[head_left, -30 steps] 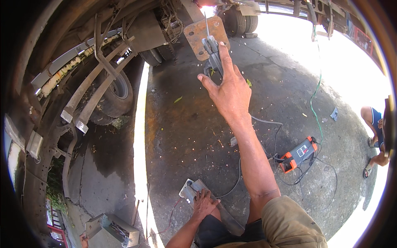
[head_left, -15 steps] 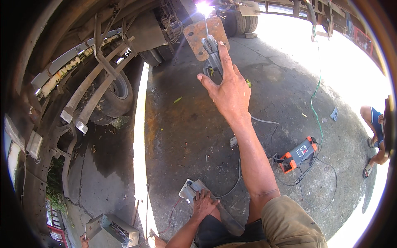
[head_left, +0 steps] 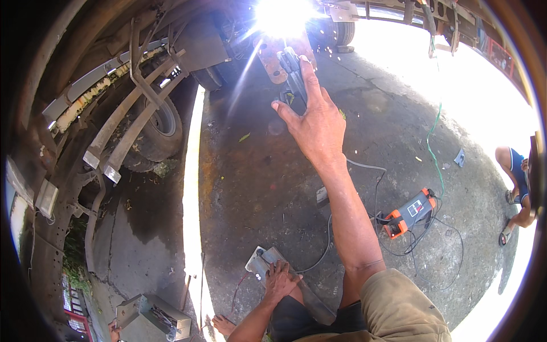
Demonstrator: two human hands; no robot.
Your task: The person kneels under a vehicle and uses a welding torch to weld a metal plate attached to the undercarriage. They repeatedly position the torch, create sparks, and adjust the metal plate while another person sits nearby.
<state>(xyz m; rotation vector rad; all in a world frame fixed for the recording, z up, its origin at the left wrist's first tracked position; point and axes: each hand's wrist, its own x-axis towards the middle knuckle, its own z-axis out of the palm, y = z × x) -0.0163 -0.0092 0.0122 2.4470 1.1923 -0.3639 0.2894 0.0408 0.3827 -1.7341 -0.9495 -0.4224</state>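
Observation:
My right hand [head_left: 319, 122] reaches far forward, wrapped round a grey welding electrode holder [head_left: 294, 74], with the index finger stretched along its top. Ahead of it, a white welding arc [head_left: 282, 17] glares and hides the electrode's tip. Just below the arc is a rusty steel plate [head_left: 269, 61] with holes in it, partly washed out by the light. Close to my knee, my left hand [head_left: 280, 282] lies with its fingers over a grey flat piece [head_left: 259, 261]; its exact kind is unclear.
A grey and orange welding machine [head_left: 409, 214] stands at right with loose cables and a green cord [head_left: 434, 139]. A metal box [head_left: 154, 318] with tools sits lower left, a hand at its edge. Truck frame parts [head_left: 122, 131] and a tyre [head_left: 162, 128] flank the left. Another person [head_left: 518, 176] is far right.
The arc has flared much larger and brighter, swallowing the electrode and the plate's upper part. Sparks now scatter from it. My right hand stays in place; the flat piece has shifted very slightly.

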